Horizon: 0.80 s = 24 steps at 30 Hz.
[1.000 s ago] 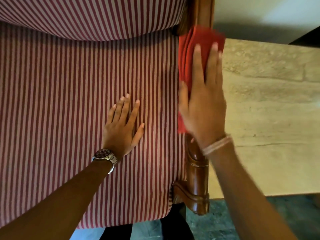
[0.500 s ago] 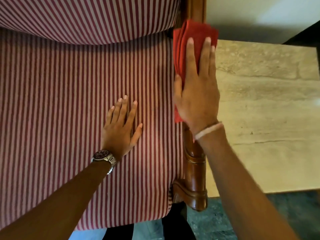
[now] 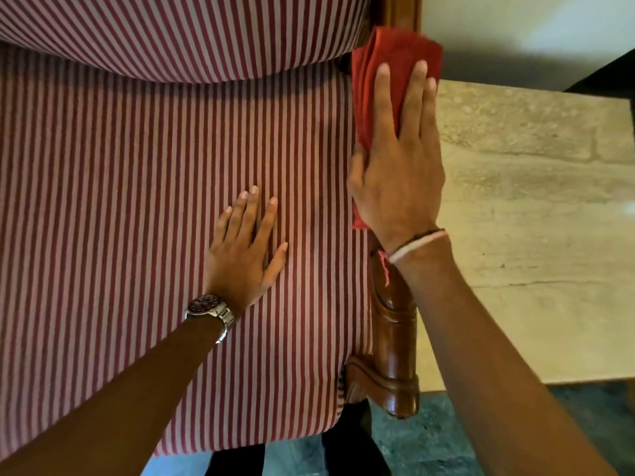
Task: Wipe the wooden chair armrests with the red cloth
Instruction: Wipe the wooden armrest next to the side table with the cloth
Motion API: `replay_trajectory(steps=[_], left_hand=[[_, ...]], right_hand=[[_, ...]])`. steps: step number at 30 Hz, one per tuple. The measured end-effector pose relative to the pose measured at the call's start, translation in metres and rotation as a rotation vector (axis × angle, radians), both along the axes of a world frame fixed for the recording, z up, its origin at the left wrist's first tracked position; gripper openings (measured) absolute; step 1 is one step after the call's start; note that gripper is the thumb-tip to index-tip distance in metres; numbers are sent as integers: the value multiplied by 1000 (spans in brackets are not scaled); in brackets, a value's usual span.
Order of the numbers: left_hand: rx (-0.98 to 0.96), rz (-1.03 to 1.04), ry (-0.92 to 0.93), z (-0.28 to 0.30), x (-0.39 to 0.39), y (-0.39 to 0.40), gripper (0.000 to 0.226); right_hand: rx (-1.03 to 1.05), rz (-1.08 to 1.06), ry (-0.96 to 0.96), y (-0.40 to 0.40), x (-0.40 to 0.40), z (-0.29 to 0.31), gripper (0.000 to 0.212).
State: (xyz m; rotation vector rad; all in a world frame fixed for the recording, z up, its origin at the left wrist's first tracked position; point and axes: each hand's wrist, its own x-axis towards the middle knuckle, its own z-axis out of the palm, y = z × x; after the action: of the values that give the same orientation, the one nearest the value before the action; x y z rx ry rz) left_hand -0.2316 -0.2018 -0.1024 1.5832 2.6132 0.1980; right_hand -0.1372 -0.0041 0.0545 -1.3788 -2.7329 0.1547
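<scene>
The folded red cloth (image 3: 395, 60) lies along the far part of the chair's right wooden armrest (image 3: 395, 338), close to the backrest post. My right hand (image 3: 398, 173) presses flat on top of the cloth, fingers stretched forward, and hides most of it and the armrest beneath. The armrest's polished brown near end shows below my wrist. My left hand (image 3: 245, 249) rests flat with fingers spread on the red-and-white striped seat cushion (image 3: 137, 218), holding nothing. The left armrest is out of view.
The striped back cushion (image 3: 171, 32) bulges over the seat at the top. A beige stone tabletop (image 3: 532, 235) runs close along the armrest's right side. Dark floor (image 3: 429, 448) shows at the bottom, a pale wall at the top right.
My right hand and the cloth have slid a little farther along the armrest toward the backrest. The left hand has stayed on the seat.
</scene>
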Motion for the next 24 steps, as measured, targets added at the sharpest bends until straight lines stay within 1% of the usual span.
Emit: replay_trajectory(steps=[2, 5, 6, 8, 11, 13, 15, 16, 18, 21, 22, 24], left_hand=[[-2, 2, -6, 1, 1, 1, 72], [4, 3, -10, -1, 1, 0, 72], [8, 3, -6, -3, 1, 1, 72], [8, 1, -4, -4, 1, 0, 72], [7, 12, -12, -1, 2, 0, 72], [1, 12, -23, 1, 3, 0, 72], [4, 8, -18, 2, 2, 1, 71], [1, 9, -16, 1, 2, 1, 71], [8, 10, -19, 1, 2, 0, 71], [8, 14, -2, -1, 1, 0, 72], [13, 14, -1, -2, 1, 0, 71], [29, 12, 5, -2, 2, 0, 71]], right_hand=[[-23, 24, 17, -32, 32, 0, 74], [-104, 30, -2, -90, 85, -1, 83], [-103, 28, -2, -98, 93, -3, 85], [-104, 15, 7, -87, 87, -6, 85], [-110, 48, 61, -29, 37, -4, 79], [-101, 23, 70, 9, 3, 0, 76], [-70, 16, 61, 26, -13, 2, 76], [-74, 26, 57, 22, -9, 0, 75], [-82, 41, 56, -11, 21, 0, 75], [-94, 60, 6, -82, 77, 1, 86], [-95, 61, -1, -92, 87, 1, 89], [-93, 58, -17, -78, 82, -3, 92]])
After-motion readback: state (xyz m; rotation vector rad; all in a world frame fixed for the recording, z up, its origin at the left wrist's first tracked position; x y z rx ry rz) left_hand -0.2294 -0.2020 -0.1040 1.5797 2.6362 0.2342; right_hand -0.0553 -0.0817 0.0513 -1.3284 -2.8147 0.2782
